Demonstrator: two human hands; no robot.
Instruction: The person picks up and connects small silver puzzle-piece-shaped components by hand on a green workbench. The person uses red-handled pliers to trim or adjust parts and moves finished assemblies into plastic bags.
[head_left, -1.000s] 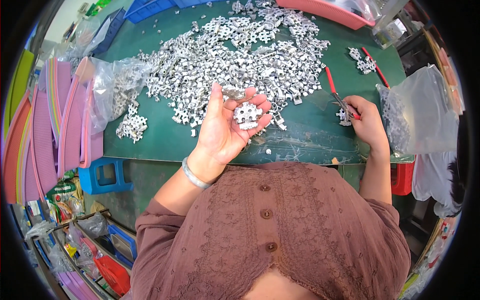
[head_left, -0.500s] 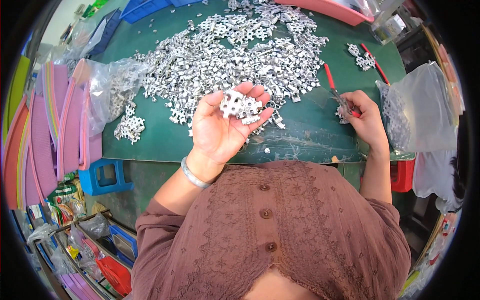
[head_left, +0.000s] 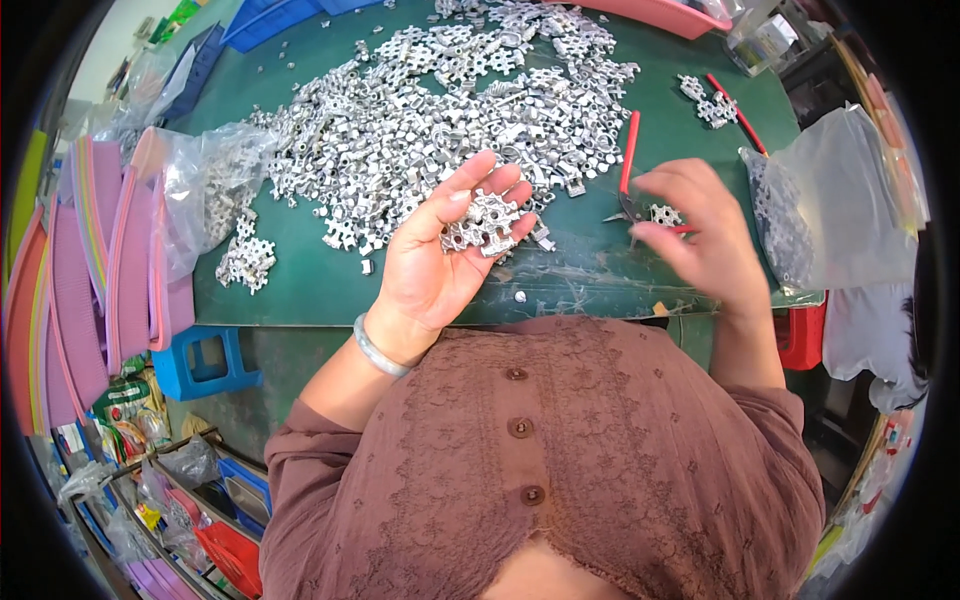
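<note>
I am watching the left hand (head_left: 445, 255) lying palm up above the near edge of the green table (head_left: 300, 285), its fingers loosely spread and cradling a cluster of small silver metal castings (head_left: 483, 225) across the fingertips rather than squeezing it. The right hand (head_left: 695, 230) is curling its fingers together around the red-handled cutters (head_left: 629, 160), whose handle is sticking up and away from the hand, and the tool's tip is sitting just beside a small silver casting piece (head_left: 664, 214) that the fingers are touching; I cannot tell whether that piece is being pinched or only rested against. Beyond both hands a big heap of silver castings (head_left: 450, 110) is spreading over the middle of the table. A clear plastic bag (head_left: 205, 195) with more castings is lying at the left edge, and another clear bag (head_left: 835, 200) is sitting at the right. 1 blue stool (head_left: 205, 362) is standing below the table's near left side.
</note>
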